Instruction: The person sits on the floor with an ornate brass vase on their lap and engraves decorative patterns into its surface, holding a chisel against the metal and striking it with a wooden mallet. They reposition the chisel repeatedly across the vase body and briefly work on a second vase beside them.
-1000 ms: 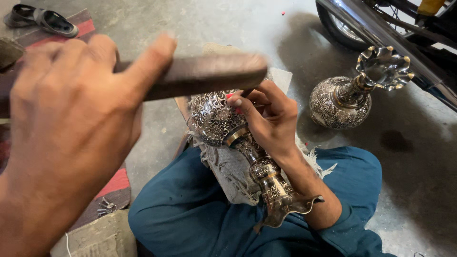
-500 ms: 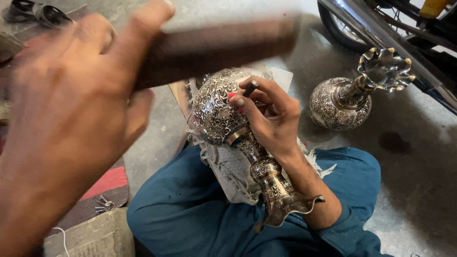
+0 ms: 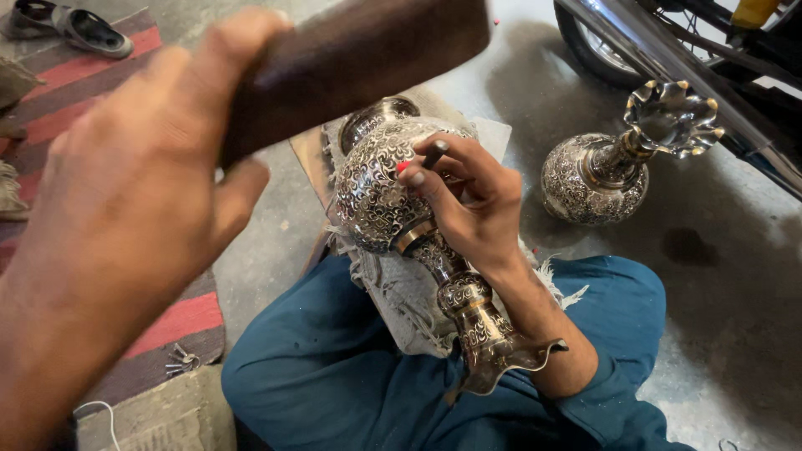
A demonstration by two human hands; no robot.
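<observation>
Grey concrete floor [image 3: 735, 334], a red-striped rug [image 3: 180, 321] at left, a motorbike wheel [image 3: 597, 54] behind

A second engraved metal vase [image 3: 595, 171] stands upright on the grey concrete floor [image 3: 735, 317] at far right, its flared scalloped mouth up, just beside a motorcycle [image 3: 668, 50] whose wheel and frame cross the far right corner. At left lies a red-and-grey striped rug [image 3: 180, 321] with a small bunch of keys [image 3: 180, 361] on its near edge (a dark sandal [image 3: 88, 32] rests at its far end).
</observation>
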